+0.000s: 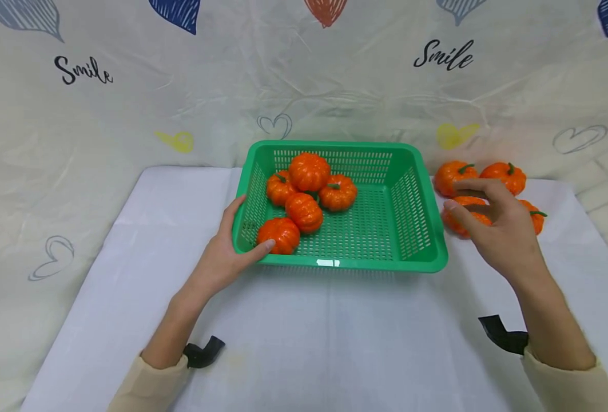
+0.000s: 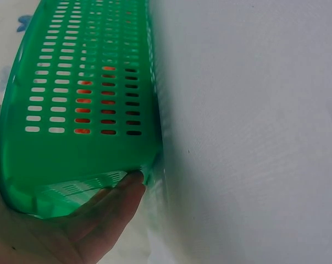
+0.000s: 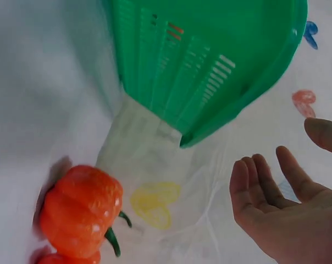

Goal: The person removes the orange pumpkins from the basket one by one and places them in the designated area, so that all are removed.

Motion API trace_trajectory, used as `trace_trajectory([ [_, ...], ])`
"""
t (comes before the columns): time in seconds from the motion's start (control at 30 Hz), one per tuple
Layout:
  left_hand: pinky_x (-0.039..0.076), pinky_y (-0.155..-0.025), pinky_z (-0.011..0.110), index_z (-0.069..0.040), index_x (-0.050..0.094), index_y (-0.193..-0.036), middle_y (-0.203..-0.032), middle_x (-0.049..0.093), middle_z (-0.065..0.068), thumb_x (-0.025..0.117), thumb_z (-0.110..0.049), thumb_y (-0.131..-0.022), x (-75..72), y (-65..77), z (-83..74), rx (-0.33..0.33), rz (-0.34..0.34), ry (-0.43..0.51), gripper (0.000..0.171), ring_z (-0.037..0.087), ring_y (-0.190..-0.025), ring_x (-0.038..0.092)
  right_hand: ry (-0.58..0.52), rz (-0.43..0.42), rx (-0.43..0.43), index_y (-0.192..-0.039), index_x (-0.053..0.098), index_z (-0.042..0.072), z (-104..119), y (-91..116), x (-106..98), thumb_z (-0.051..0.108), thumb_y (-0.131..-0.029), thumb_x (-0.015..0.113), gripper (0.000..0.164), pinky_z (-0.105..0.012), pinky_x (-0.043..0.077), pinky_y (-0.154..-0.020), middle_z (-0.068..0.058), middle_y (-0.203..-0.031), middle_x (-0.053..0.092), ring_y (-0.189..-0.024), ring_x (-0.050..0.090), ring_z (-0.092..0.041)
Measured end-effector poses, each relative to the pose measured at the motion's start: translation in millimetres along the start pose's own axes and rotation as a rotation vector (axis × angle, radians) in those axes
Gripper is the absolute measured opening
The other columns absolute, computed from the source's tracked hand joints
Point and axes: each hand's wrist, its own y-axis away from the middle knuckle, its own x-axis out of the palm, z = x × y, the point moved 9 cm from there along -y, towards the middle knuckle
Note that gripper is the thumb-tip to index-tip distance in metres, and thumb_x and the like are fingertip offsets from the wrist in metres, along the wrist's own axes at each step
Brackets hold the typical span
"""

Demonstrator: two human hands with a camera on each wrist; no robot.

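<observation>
Apparently mid-reach: the step in hand looks like picking up from the loose group beside the basket. Left hand [image 1: 221, 260] grips the green basket [image 1: 365, 264] at its left end, thumb over the near rim, fingers along the outside. Right hand [image 1: 509, 234] is empty — thumb well apart from the fingers, gap wide, nothing held.

Position: five orange pumpkins [image 1: 309, 171] inside, bunched toward the basket's left half. Four more on the white cloth [image 1: 293, 332], just off its right end. Right hand hangs over these; the near-left pumpkin [image 1: 457, 226] shows past the thumb, partly covered. Right wrist view has one pumpkin clear of the fingertips — which of the four, cannot tell.

Next move, as judged: lower the right hand, bring thumb and fingers round one pumpkin's sides, avoid nudging its close neighbours. Left grip should keep the basket steady.
</observation>
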Motion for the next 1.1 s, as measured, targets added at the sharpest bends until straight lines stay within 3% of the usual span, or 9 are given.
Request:
trace_trajectory([
  [0.2, 0.046, -0.109, 0.066, -0.048, 0.003, -0.164, -0.169, 0.034, 0.01, 0.071, -0.064, -0.089, 0.1, 0.3, 0.1, -0.001, 0.003, 0.0, 0.102, 0.041, -0.14, 0.049, 0.043, 0.062, -0.019, -0.139, 0.061, 0.012, 13, -1, 22, 0.022, -0.102, 0.068, 0.039, -0.002, 0.044, -0.086, 0.0, -0.136, 0.06, -0.114, 0.053, 0.0],
  [0.33, 0.045, -0.109, 0.066, -0.049, 0.003, -0.163, -0.169, 0.034, 0.01, 0.071, -0.064, -0.089, 0.3, -0.1, 0.1, 0.002, 0.003, 0.001, 0.102, 0.041, -0.141, 0.049, 0.033, 0.097, -0.04, -0.139, 0.061, 0.012, 24, -3, 35, 0.021, -0.101, 0.069, 0.04, -0.002, 0.042, -0.09, -0.004, -0.136, 0.061, -0.117, 0.054, 0.0],
  [0.63, 0.045, -0.109, 0.067, -0.05, 0.003, -0.163, -0.169, 0.034, 0.01, 0.071, -0.065, -0.089, 0.1, 0.3, 1.6, -0.004, 0.002, -0.003, 0.102, 0.042, -0.141, 0.049, -0.01, 0.202, -0.052, -0.138, 0.061, 0.013, 43, -1, 60, 0.023, -0.102, 0.068, 0.038, -0.003, 0.045, -0.09, -0.005, -0.134, 0.062, -0.113, 0.056, 0.003],
  [0.87, 0.045, -0.109, 0.066, -0.051, 0.004, -0.163, -0.168, 0.036, 0.01, 0.071, -0.064, -0.089, 0.5, 0.7, 2.0, -0.002, 0.002, 0.009, 0.101, 0.04, -0.14, 0.05, -0.025, 0.28, -0.076, -0.138, 0.06, 0.01, 52, -1, 80, 0.021, -0.102, 0.068, 0.039, -0.003, 0.046, -0.09, -0.008, -0.135, 0.062, -0.12, 0.057, -0.015],
  [1.1, 0.045, -0.109, 0.067, -0.051, 0.004, -0.163, -0.168, 0.036, 0.014, 0.072, -0.063, -0.089, 0.4, 0.6, 0.8, -0.003, -0.001, -0.005, 0.101, 0.043, -0.138, 0.051, -0.08, 0.325, -0.088, -0.135, 0.061, 0.01, 56, 2, 96, 0.021, -0.102, 0.069, 0.036, -0.007, 0.048, -0.091, -0.004, -0.133, 0.061, -0.122, 0.056, -0.015],
])
